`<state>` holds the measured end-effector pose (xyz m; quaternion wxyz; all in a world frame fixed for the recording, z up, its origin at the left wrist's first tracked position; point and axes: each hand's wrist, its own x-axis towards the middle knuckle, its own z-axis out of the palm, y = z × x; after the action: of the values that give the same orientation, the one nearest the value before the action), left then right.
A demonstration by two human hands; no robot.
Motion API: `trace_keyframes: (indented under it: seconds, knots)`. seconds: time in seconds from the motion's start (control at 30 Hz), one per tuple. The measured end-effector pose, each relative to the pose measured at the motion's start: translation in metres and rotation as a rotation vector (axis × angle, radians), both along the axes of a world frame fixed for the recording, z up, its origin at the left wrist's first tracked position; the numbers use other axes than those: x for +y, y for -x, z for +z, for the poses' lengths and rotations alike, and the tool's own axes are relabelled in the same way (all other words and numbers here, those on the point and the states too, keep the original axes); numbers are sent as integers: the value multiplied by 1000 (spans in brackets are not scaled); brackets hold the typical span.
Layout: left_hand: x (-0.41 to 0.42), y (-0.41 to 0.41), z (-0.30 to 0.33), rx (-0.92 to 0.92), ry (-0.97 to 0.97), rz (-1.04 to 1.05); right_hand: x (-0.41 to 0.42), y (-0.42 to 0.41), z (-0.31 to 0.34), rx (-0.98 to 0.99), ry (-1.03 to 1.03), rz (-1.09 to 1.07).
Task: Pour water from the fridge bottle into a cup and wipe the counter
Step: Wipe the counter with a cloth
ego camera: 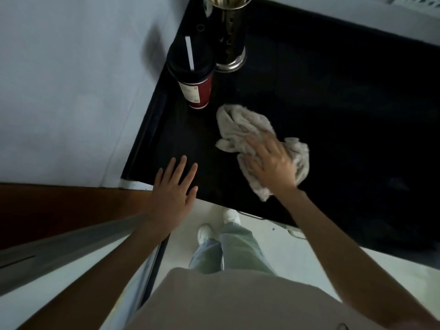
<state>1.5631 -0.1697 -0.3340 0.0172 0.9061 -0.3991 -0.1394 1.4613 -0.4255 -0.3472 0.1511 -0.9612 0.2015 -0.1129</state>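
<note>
Crumpled grey cloth lying mid-counter, pressed flat under right hand, fingers spread. At eleven o'clock from cloth, red cup with black lid and straw; metal utensil holder beyond. At eight o'clock, left hand wide, fingers straight, at counter edge

Grey cloth; black counter; red cup.

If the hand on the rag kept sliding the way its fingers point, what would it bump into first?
Probably the red cup. The right hand presses the rag, fingers aimed up-left across the black counter. It might pass just beside the cup; depth is unclear.
</note>
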Motion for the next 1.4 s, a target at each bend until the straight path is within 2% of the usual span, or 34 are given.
trace_keyframes:
  seconds: [0.1, 0.2, 0.3, 0.4, 0.47, 0.53, 0.63, 0.7, 0.8, 0.93, 1.03, 1.17, 1.23, 1.3, 1.4]
  knots:
    - [1, 0, 0, -5, 32, 3, -62, 0, 0, 9, 28, -138]
    - [-3, 0, 3, 7, 56, 27, -93, -55, 8, 48, 23, -314]
    - [-13, 0, 12, -8, 70, 72, -62, -76, 8, 47, 28, -196]
    - [-37, -3, 20, -28, 118, 68, -22, -18, 3, -1, 18, 9]
    - [-59, -6, 22, -5, 144, 26, -19, 30, 1, 6, -15, 3]
    - [-83, -9, 21, 14, 154, -17, -52, 47, 3, 31, -24, -95]
    - [-116, -18, 19, 19, 143, -61, -115, 6, 9, 68, -33, -298]
    - [-134, -24, 16, 14, 104, -65, -130, -43, 9, 110, -68, -356]
    - [-151, -29, 12, -4, 78, -41, -100, -92, 6, 112, -102, -191]
    - [-156, -26, 4, -7, 54, -32, -72, -44, 1, -8, -59, 12]
    - [-155, -27, 3, -7, 52, -48, -118, -15, -6, -5, -40, -75]
    - [-155, -27, 0, 5, 60, -40, -186, -89, -11, 81, 35, -255]
    - [-154, -27, -2, -6, 65, -41, -177, -140, -10, 144, -4, -262]
    - [-154, -27, -4, -18, 70, -43, -144, -159, -8, 119, -24, -184]
    - [-154, -28, -5, -29, 61, -47, -106, -113, -3, 21, -13, -127]
